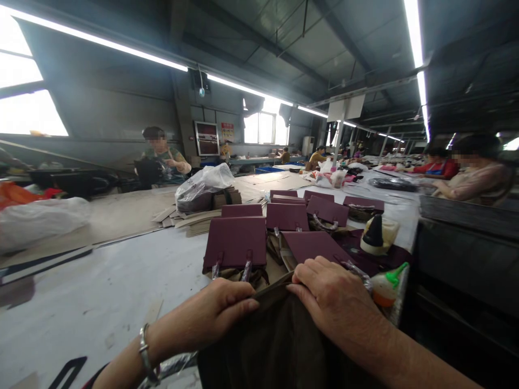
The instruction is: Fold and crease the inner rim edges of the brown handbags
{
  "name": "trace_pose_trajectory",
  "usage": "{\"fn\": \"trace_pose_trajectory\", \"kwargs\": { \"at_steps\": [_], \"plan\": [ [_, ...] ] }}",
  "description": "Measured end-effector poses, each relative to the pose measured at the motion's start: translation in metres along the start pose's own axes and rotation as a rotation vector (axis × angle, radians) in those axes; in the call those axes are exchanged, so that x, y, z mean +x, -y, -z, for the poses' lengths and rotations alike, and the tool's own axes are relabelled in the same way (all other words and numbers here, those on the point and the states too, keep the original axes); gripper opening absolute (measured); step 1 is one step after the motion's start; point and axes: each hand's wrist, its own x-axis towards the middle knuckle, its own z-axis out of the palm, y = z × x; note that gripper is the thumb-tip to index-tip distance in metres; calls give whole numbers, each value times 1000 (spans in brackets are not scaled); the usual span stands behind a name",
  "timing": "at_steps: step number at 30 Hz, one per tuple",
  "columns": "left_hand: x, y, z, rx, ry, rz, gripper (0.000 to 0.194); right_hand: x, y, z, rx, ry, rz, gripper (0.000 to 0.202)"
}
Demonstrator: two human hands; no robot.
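Dark brown cloth [273, 337], which looks like a bag lining, hangs in front of me with its upper edge stretched between my hands. My left hand [223, 308], with a silver bangle at the wrist, pinches that edge on the left between thumb and fingers. On the other side, the fingers of my right hand [330, 292] are curled over the edge with the thumb beneath. The cloth's lower part runs out of view. Just beyond lie several maroon bags [235, 242] with plastic-wrapped handles [246, 269]; the closest nearly touch my hands.
A squeeze bottle with a green cap [387, 283] and a tub with a black cone [375, 235] stand by the table's right edge. Stacked boards [203, 220] and a plastic bag [203, 186] lie farther back. Co-workers sit at left [162, 156] and right [472, 173].
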Motion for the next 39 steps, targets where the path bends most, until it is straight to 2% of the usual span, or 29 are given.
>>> {"fn": "trace_pose_trajectory", "kwargs": {
  "at_steps": [13, 26, 31, 34, 39],
  "plan": [
    [1, -5, -3, 31, -15, 6, 36, 2, 5, 2, -19, 49, -103, 9],
    [2, -9, -9, 66, -38, 36, 37, -1, 4, 4, -8, 51, -124, 6],
    [2, -10, -12, 91, -65, 43, 34, -2, 3, 4, 5, 30, -138, 7],
    [4, -8, -12, 114, -84, 47, 35, -6, -2, 6, 10, 11, -96, 7],
    [11, -10, -10, 137, -92, 37, 35, -26, -14, 15, 73, -70, -71, 5]
  ]
}}
